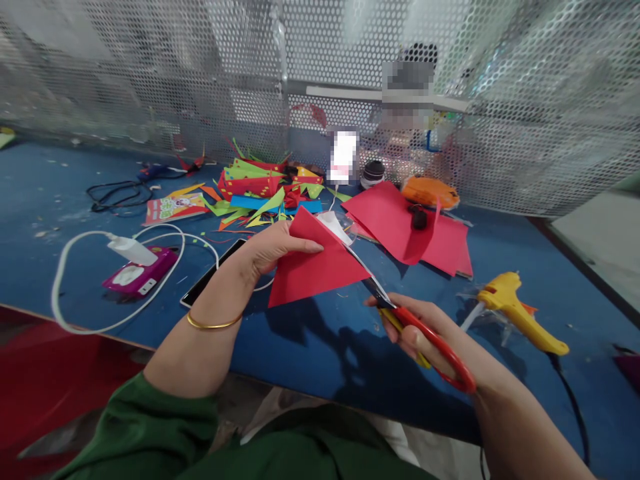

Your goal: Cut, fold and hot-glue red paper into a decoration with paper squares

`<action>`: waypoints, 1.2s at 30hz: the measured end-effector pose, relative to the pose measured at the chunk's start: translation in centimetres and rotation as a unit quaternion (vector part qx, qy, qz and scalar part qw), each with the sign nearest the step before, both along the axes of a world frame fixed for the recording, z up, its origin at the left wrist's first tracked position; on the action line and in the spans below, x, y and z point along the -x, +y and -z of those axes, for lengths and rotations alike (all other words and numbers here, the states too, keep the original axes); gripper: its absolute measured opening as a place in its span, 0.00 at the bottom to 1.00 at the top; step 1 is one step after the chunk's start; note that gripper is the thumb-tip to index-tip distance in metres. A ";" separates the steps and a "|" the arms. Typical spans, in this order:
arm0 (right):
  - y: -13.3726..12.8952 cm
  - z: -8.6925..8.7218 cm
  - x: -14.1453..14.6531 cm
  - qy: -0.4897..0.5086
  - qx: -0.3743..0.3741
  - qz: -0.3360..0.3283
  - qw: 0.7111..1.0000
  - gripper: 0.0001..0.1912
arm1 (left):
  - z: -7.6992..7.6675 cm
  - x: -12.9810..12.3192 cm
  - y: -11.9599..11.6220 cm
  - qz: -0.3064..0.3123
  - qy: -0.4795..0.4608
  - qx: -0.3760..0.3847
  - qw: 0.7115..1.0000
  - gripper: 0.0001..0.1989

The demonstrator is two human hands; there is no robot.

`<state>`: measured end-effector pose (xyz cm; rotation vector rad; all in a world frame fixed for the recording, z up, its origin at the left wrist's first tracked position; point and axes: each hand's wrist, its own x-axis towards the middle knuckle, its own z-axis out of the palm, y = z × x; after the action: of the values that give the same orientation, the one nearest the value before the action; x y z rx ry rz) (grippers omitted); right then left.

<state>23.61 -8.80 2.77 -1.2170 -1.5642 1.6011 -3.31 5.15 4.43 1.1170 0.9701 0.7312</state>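
Blue table (300,360): left fingers (311,247) pinching red paper (320,275); right fingers (411,335) (curled) gripping scissors (436,342).

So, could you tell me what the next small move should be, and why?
Probably ease the scissors shut: the right hand holds them with their blades at the edge of the red sheet, which the left hand grips.

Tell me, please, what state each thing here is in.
Red sheet: held in left hand
Scissors: held in right hand, blades at sheet's edge
Upright phone: screen lit, cable attached
Flat phone: screen dark, partly hidden
Purple socket: charger plugged in
Glue gun: lying down; heat unclear
Loose red sheets: overlapping unevenly
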 end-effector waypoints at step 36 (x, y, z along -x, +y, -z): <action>0.2 -0.1 0.1 -0.050 0.002 0.011 0.999 0.44 | 0.2 -0.9 -1.2 0.072 -0.021 0.014 0.997 0.23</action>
<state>23.51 -8.56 2.89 -1.3291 -1.6037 1.5531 -2.44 3.98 4.26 1.1303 0.8529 0.6204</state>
